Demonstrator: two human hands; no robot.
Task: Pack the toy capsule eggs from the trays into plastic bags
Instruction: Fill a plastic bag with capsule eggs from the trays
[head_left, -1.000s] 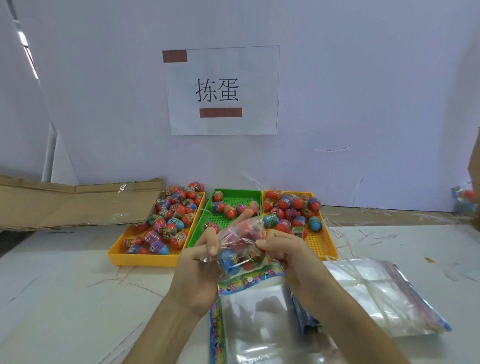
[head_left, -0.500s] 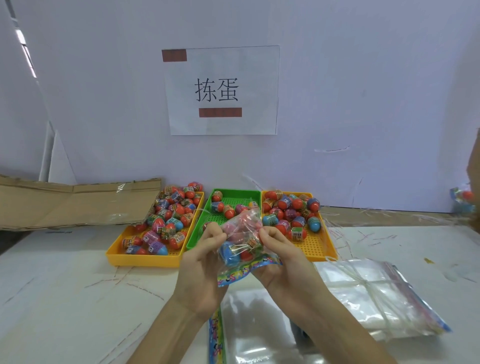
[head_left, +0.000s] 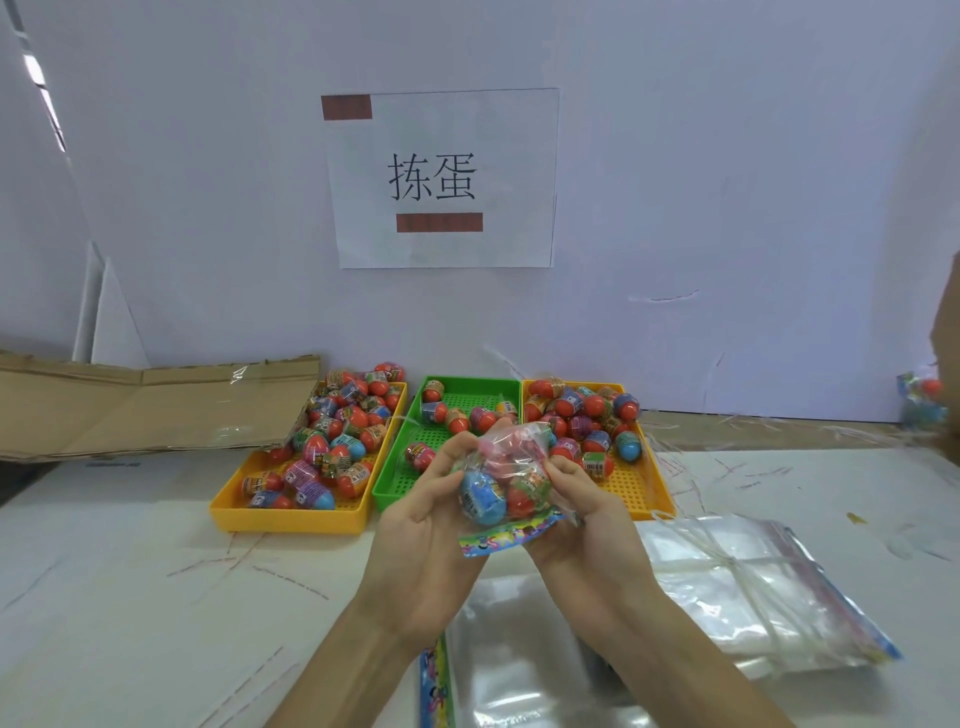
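Toy capsule eggs (head_left: 318, 446) lie heaped in the left yellow tray (head_left: 291, 522), which sits against the left side of the green tray (head_left: 467, 385). Further left of the green tray, a flattened sheet of cardboard (head_left: 156, 405) lies along the foot of the wall, its edge reaching the yellow tray's far corner. On the wall above the green tray hangs a paper sign (head_left: 441, 176) with two large printed characters. The green tray itself holds only a handful of eggs, mostly in its far half. Just in front of its near edge, lifted off the table (head_left: 130, 597), the left hand (head_left: 426, 519) pinches the upper left of a filled bag (head_left: 511, 478) between curled fingers and thumb. The clear bag shows a blue egg and several red ones, with a colourful printed strip along its lower edge. The right hand (head_left: 587, 525) pinches the same bag's upper right side, fingers curled on the plastic. Nearer the person than the green tray, an empty bag (head_left: 519, 665) lies flat on the table beneath the wrists. Against the green tray's right side, the right yellow tray (head_left: 649, 499) carries a cluster of eggs toward its far end, and in front and to the right of it rests a bundled stack of empty bags (head_left: 753, 587)
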